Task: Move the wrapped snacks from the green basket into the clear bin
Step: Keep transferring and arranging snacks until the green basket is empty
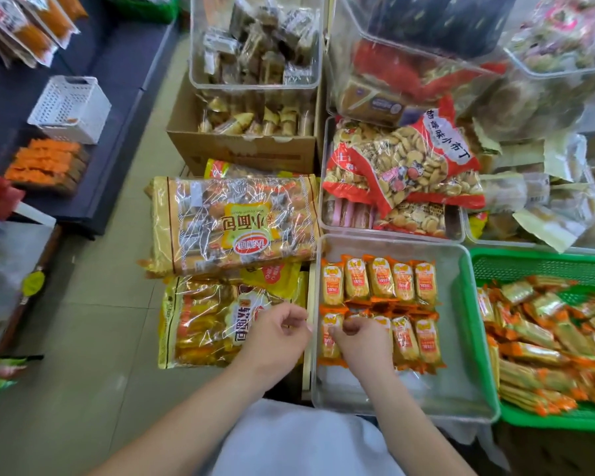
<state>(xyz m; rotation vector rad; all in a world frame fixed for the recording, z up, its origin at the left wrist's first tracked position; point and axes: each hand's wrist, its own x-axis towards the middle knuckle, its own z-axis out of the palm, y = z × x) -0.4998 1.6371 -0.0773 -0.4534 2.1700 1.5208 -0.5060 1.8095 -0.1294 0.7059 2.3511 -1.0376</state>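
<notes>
Looking down through the head camera, I see snacks (380, 281) lying flat in the bin (461, 341) in two rows. Five orange-and-yellow packets lie side by side in the far row, and the near row is partly hidden under a wrist. The right hand (358, 341) sits inside the bin on the near row, knuckles up. Its fingers are curled together over the second packet from the left, and I cannot tell whether they clamp it or merely touch it. The left hand (275, 333) hovers just outside the bin's left wall, above a bread bag (217, 324). Its fingers are loosely curled, thumb near the fingertips, and it holds nothing. Just right of the bin stands the green basket (543, 269), with a loose heap (547, 341) of the same packets piled across its floor, many crossed or on edge. Beyond the bin, a red biscuit bag (402, 166) rests in another clear tub. A cardboard box (241, 152) of wrapped cakes stands behind a second, larger bread bag. A white crate (69, 108) sits far left on a dark shelf.
</notes>
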